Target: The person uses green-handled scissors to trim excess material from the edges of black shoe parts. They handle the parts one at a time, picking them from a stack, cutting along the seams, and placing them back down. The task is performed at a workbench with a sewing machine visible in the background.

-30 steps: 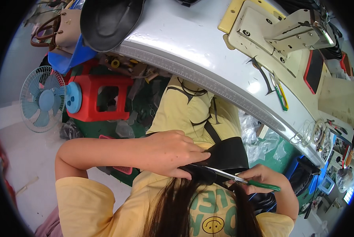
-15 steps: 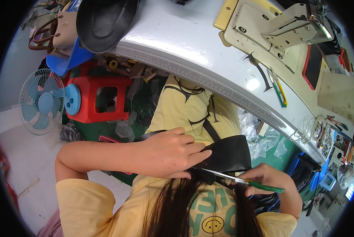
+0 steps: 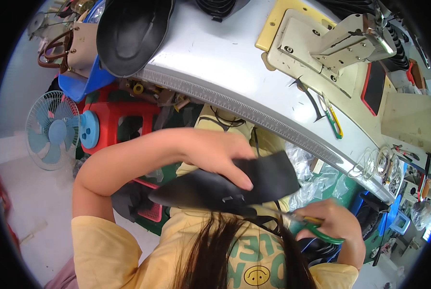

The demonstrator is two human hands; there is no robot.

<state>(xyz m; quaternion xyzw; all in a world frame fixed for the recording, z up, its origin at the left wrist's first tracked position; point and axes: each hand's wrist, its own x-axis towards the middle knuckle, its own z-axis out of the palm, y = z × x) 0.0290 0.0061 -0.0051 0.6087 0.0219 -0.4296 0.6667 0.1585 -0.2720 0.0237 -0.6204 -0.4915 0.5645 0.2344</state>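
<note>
My left hand (image 3: 220,151) grips a black leather-like piece (image 3: 273,176) over my lap, thumb on top and the other fingers hidden behind it. The piece is long, pointed at the left and broad at the right, with a small slit-like mark near its lower middle. In my right hand (image 3: 332,216) is a pair of scissors (image 3: 325,236) with green handles. Its blurred blades point left and reach the piece's lower edge; whether they touch it I cannot tell. A thin black strip hangs just under the piece.
Ahead runs a white worktable (image 3: 220,53) with a ruler (image 3: 235,106) along its edge. A black moulded piece (image 3: 133,36), a sewing machine (image 3: 340,43), green-and-yellow snips (image 3: 332,118) and a red-edged phone (image 3: 373,89) lie on it. At left stand a fan (image 3: 56,130) and a red stool (image 3: 107,120).
My left hand has turned and lifted the black piece, so its long pointed left part now shows. The scissors' blades have tilted, and my right hand has barely moved.
</note>
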